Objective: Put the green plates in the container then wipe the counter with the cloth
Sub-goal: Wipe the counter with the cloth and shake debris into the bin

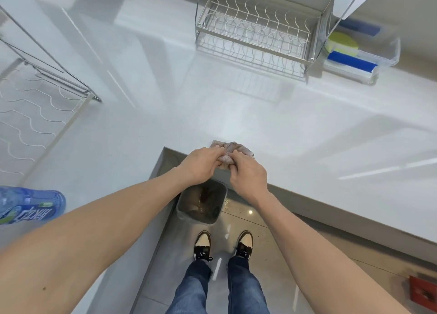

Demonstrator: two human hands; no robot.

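Bunching the crumpled grey-brown cloth (233, 151) at the inner corner of the glossy white desk (307, 129), we pinch it with curled fingers of our left hand (201, 163) and right hand (247, 175), above a grey bin (202, 203).

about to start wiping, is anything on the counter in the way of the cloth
Nothing visible nearby. Both hands, left hand and right hand, hold the crumpled beige cloth at the glossy white counter edge; the wire dish rack stands farther back.
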